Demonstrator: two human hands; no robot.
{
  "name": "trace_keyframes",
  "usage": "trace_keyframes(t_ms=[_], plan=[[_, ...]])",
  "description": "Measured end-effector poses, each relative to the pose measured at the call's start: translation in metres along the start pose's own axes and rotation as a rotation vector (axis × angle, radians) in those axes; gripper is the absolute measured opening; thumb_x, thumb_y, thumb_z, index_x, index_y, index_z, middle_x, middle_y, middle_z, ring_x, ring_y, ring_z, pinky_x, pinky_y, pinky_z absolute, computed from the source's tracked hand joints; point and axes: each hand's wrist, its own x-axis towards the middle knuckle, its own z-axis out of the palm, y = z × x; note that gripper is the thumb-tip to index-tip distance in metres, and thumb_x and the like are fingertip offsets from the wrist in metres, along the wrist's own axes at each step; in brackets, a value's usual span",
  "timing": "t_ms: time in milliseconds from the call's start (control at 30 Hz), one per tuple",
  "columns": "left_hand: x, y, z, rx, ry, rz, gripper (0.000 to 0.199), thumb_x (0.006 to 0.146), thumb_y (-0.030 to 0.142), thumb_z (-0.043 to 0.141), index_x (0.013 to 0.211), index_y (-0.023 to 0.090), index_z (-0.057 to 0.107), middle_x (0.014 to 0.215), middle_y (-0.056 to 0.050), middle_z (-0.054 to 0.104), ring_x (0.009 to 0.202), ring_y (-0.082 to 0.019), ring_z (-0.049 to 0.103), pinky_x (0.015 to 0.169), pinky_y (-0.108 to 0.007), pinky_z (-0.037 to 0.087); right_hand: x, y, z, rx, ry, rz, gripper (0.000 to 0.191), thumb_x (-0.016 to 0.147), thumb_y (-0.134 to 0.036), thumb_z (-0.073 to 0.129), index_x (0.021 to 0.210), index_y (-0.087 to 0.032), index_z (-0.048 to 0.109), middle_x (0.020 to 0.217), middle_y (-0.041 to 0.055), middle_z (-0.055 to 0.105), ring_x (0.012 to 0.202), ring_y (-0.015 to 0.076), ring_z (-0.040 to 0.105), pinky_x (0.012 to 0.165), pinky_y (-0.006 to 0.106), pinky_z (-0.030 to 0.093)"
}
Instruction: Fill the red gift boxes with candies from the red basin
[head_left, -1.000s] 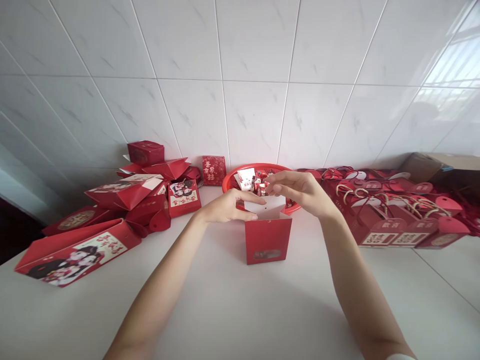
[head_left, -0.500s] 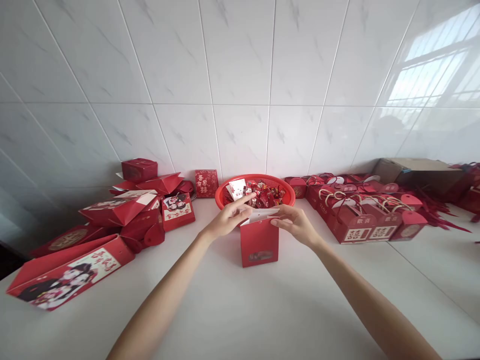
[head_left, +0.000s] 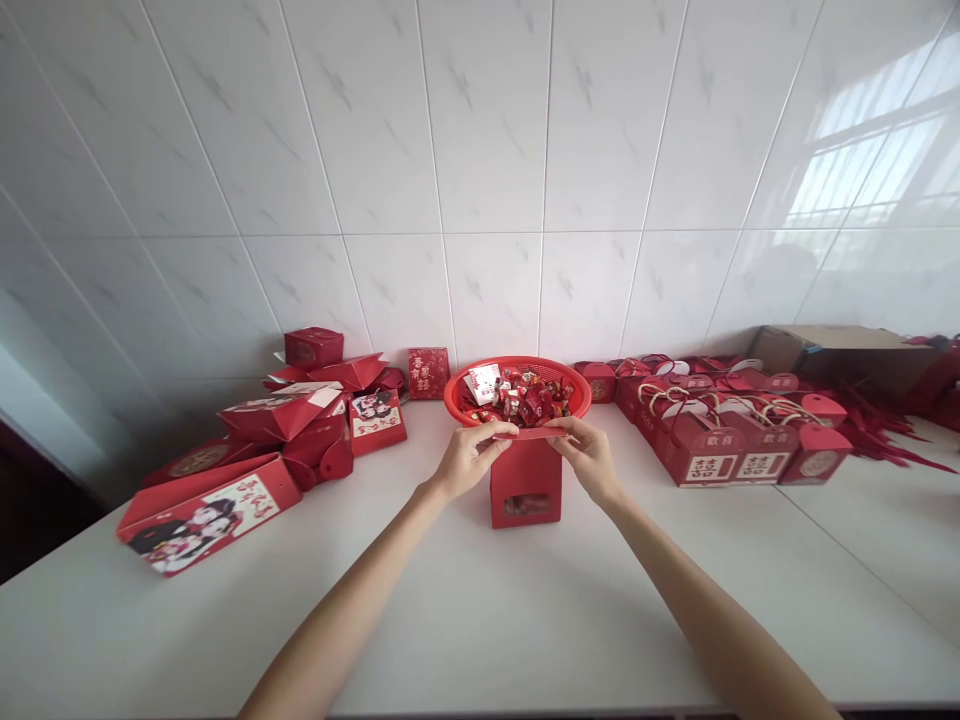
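A red paper box (head_left: 526,484) with a small clear window stands upright on the white table (head_left: 450,620). Its top flap is folded over. My left hand (head_left: 469,458) pinches the flap's left end between thumb and fingers. At the flap's right end my right hand (head_left: 589,455) has the same kind of pinch. Just behind the box sits a red plastic basket (head_left: 453,396) full of wrapped candies (head_left: 534,402), with a white printed card (head_left: 482,382) at its left side.
Red boxes (head_left: 217,515) lie piled on the left, near an upright red card (head_left: 428,373). On the right stand rows of red boxes with handles (head_left: 709,455), a brown cardboard box (head_left: 832,338) and red ribbons (head_left: 874,420). A tiled wall (head_left: 495,290) rises behind.
The box's top was open with its white inside showing; the red flap now lies over it. Both hands now pinch the flap's ends. The view has shifted slightly.
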Motion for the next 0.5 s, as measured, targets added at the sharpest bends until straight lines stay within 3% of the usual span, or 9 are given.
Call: trace_keyframes(t_ms=[200,367,500], plan=[[-0.008,0.002,0.008,0.008,0.092,-0.016,0.03,0.089,0.047,0.061,0.089,0.021,0.075,0.097,-0.008,0.08,0.091,-0.024,0.073,0.087,-0.036,0.059,-0.009,-0.015,-0.01,0.063,-0.11,0.114,0.045,0.078,-0.059,0.072,0.096,-0.018,0.071,0.085,0.006,0.07,0.078,0.0205,0.062,0.07,0.033,0.051],[-0.018,0.003,0.009,0.042,0.104,0.008,0.026,0.083,0.044,0.066,0.092,0.021,0.076,0.098,-0.007,0.08,0.09,-0.023,0.072,0.089,-0.035,0.058,-0.012,-0.016,-0.008,0.117,-0.142,0.119,0.043,0.079,-0.062,0.072,0.086,-0.019,0.068,0.083,0.0053,0.069,0.078,0.0206,0.063,0.074,0.035,0.052],[-0.023,0.003,0.013,-0.016,0.114,-0.053,0.032,0.086,0.047,0.063,0.094,0.019,0.076,0.101,-0.009,0.08,0.093,-0.025,0.073,0.088,-0.037,0.059,-0.016,-0.01,-0.006,0.111,-0.14,0.082,0.044,0.078,-0.063,0.073,0.084,-0.02,0.067,0.085,0.0058,0.069,0.08,0.0223,0.064,0.077,0.037,0.054]])
